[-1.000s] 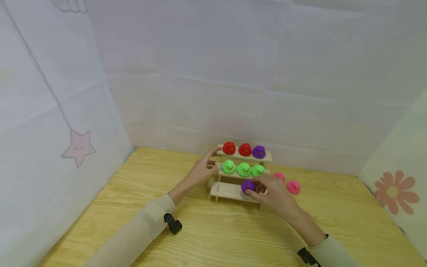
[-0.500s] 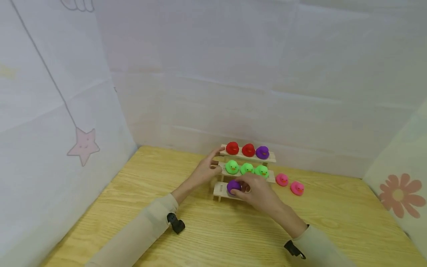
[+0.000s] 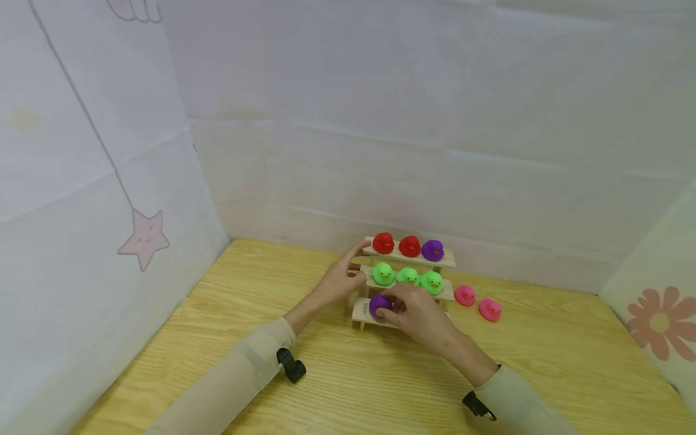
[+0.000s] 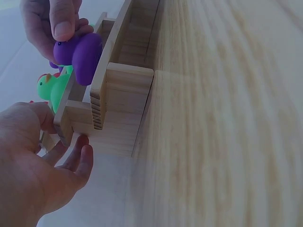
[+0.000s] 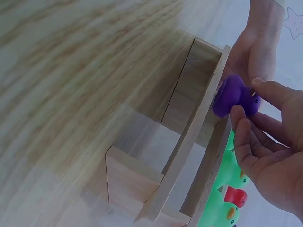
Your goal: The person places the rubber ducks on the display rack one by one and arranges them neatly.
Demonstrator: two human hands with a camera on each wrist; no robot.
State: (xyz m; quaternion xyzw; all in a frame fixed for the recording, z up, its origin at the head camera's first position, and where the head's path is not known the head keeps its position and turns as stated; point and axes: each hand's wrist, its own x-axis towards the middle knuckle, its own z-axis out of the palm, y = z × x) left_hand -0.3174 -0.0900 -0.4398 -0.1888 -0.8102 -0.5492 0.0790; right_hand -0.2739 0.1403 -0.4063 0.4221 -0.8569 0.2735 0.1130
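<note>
A three-tier wooden display stand (image 3: 447, 292) holds rubber ducks. My left hand (image 3: 338, 280) grips its left end, thumb at the middle tier and index finger reaching the top one. In the left wrist view the other fingers curl beside the boards. My right hand (image 3: 421, 314) pinches a purple rubber duck (image 3: 379, 307) between thumb and fingers, at the left part of the lowest tier. The right wrist view shows this duck (image 5: 230, 97) upright with its base right at the board. Part of the lowest tier is hidden behind my right hand.
On the top tier sit two red ducks (image 3: 383, 243) and another purple duck (image 3: 433, 250). Three green ducks (image 3: 383, 274) line the middle tier. Two pink ducks (image 3: 465, 295) lie on the wooden table (image 3: 337, 374) right of the stand. A pale cloth wall (image 3: 348, 151) stands behind.
My right hand has carried the purple duck leftward along the lowest tier, then stayed near its left part. My left hand keeps its place at the stand. The head view has shifted slightly.
</note>
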